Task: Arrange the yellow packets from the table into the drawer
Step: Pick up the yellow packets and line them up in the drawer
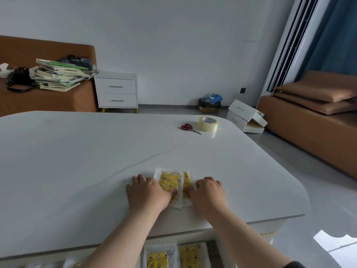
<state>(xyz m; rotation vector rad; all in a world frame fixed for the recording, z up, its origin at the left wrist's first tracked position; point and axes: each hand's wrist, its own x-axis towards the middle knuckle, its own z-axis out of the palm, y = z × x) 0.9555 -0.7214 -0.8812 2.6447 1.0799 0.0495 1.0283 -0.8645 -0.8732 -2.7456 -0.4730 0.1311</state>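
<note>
Yellow star-printed packets in clear plastic sleeves [170,180] lie in a small overlapping pile on the white table [96,161], close to its near edge and toward the right. The left hand [148,190] rests at the pile's left side, fingers spread flat on the surface and thumb laid across the top packet. The right hand [209,192] sits at the pile's right side with its thumb on a packet. Its fingers bend down over the edge, and whether they hook under it cannot be told.

Under the near edge the open white drawer [211,252] already holds 2 more yellow packets [157,258], side by side.

The step in hand looks like squaring the pile before lifting it. The sleeves are probably slippery, so both hands should push inward evenly until the edges align. Pinching the whole stack, thumbs above and fingers beneath, would keep it from fanning out. It should then go down flat beside those already stored.

Red-handled scissors [190,128] and a roll of clear tape [208,123] sit well apart, near the far right corner.
</note>
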